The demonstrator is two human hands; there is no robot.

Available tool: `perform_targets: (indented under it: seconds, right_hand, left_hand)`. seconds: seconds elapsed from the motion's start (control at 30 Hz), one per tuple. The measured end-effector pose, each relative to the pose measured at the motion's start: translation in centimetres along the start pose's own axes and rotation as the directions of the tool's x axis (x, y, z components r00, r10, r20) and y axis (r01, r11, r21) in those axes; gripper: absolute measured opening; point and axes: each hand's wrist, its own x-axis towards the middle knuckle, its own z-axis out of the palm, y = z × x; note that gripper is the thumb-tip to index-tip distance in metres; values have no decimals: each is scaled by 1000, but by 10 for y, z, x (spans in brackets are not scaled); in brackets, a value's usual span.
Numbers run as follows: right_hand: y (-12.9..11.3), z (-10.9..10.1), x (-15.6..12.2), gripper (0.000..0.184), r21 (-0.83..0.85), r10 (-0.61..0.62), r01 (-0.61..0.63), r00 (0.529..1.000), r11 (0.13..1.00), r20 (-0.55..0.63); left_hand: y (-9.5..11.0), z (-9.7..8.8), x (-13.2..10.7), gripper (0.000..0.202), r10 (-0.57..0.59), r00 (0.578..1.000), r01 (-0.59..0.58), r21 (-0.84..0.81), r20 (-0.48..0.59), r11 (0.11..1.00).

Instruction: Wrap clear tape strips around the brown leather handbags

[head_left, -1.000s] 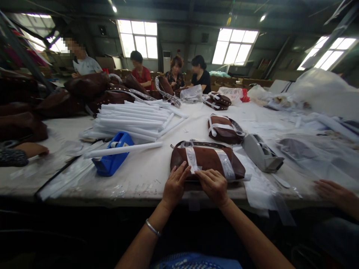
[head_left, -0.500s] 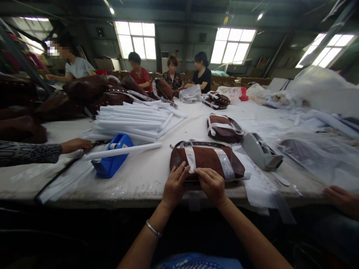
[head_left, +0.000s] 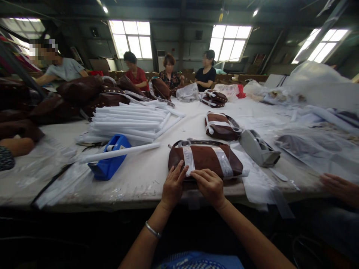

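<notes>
A brown handbag (head_left: 203,157) lies in front of me at the table edge, with two pale wrapping strips around its body. My left hand (head_left: 174,185) rests on the bag's front left, fingers stretched and slightly spread beside the left strip (head_left: 189,158). Bent fingers of my right hand (head_left: 209,185) press together at that strip's lower end. The right strip (head_left: 223,160) lies across the bag untouched. Some white padding pokes out at the bag's lower right corner. The underside of the bag is hidden.
A blue tape dispenser (head_left: 109,158) stands left under a white roll (head_left: 120,152), near stacked white rolls (head_left: 129,121). A grey tape dispenser (head_left: 259,149) is at right. Behind sits another wrapped bag (head_left: 221,126). A co-worker's hand (head_left: 339,186) is at the right edge; another co-worker's arm (head_left: 17,146) is at left.
At left, the co-worker's hand has pulled back from the white rolls toward the brown bags. My hands stay at the strip with hardly any movement. The view has shifted slightly.
</notes>
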Motion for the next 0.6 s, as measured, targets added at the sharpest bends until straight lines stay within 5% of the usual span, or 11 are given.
perform_targets:
  seconds: [0.4, 0.6]
  right_hand:
    - [-2, 5, -8, 28, -25, -28, 29, 999, 999, 15]
    - [0, 5, -23, 36, 25, -62, 62, 998, 998, -8]
  left_hand:
    - [-5, -8, -1, 66, 40, 991, -31, -75, 126, 997]
    - [-7, -9, -3, 54, 89, 992, -81, -88, 85, 993]
